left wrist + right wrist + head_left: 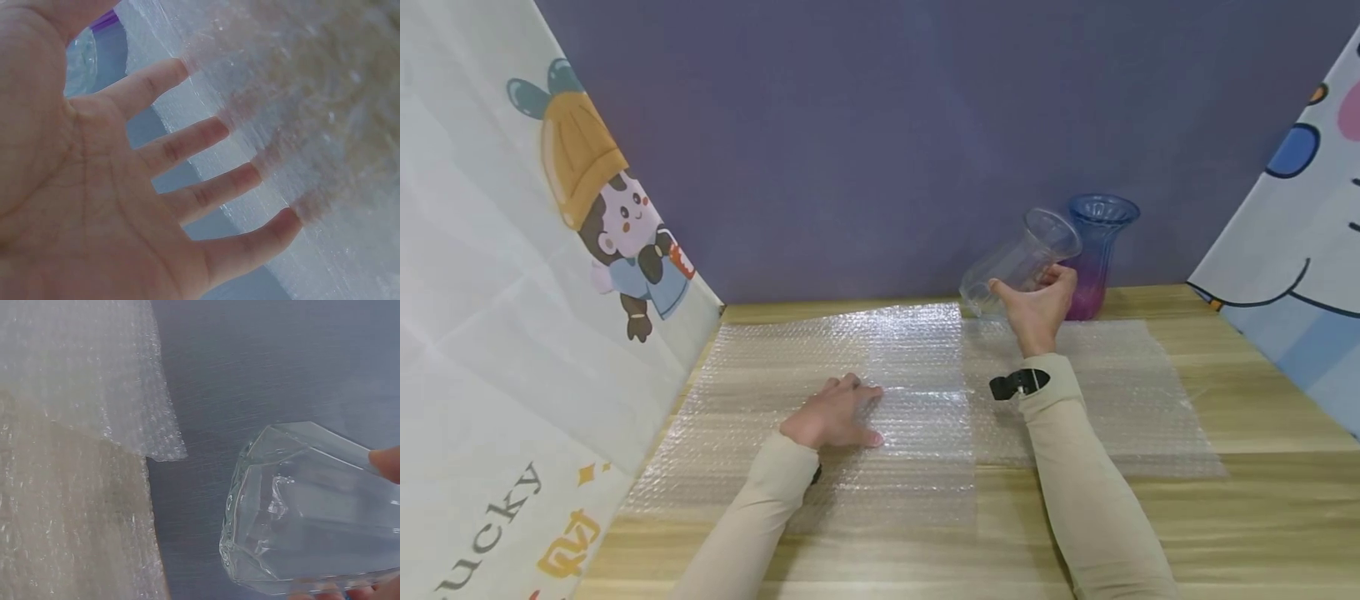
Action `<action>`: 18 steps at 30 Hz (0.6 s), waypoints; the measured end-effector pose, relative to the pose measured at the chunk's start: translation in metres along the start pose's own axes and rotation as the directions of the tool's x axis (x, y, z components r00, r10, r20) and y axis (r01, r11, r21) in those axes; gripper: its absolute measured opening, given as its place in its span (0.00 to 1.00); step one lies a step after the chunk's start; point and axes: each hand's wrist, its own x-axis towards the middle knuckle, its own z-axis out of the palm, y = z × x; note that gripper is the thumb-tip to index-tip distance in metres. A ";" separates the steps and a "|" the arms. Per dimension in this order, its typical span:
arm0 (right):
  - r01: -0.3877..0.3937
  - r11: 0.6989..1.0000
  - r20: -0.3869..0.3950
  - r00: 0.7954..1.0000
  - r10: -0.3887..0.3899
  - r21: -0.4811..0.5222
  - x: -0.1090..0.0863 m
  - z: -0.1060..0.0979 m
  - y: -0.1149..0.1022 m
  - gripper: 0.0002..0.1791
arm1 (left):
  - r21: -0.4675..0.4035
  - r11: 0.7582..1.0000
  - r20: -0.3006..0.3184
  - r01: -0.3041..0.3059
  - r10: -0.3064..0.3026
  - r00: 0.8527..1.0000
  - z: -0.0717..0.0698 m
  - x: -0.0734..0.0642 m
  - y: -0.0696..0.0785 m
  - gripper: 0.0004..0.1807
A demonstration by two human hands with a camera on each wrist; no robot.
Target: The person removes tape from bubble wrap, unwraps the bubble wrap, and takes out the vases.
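Observation:
A clear glass vase [1003,268] tilts in my right hand [1039,307], gripped between thumb and fingers, its flared mouth up and to the right. The right wrist view shows the faceted base of the clear vase [325,506] and some fingertips at the edge. Bubble wrap [917,358] lies spread below in overlapping sheets. Over its left part, my left hand [835,415] has its fingers spread. In the left wrist view the fingertips of the left hand [94,175] meet the bubble wrap [300,100], and their ends show blurred through it.
A blue-to-pink glass vase [1096,258] stands upright at the back, just right of the clear one. The wood-grain table [1285,417] meets a dark back panel [850,150]. Printed cloths [467,250] flank both sides.

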 end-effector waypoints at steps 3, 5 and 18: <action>-0.006 1.000 -0.006 1.000 0.006 -0.013 0.001 0.001 0.002 0.43 | 0.004 1.000 0.000 -0.005 0.005 1.000 0.000 0.000 0.001 0.45; -0.009 0.999 -0.007 1.000 0.009 -0.031 0.002 0.002 0.004 0.43 | 0.009 1.000 -0.001 -0.007 0.007 1.000 0.000 0.001 0.001 0.45; 0.026 0.993 -0.041 0.999 -0.031 -0.113 0.018 0.010 0.018 0.42 | 0.009 1.000 -0.003 0.003 -0.003 1.000 -0.001 0.000 0.002 0.46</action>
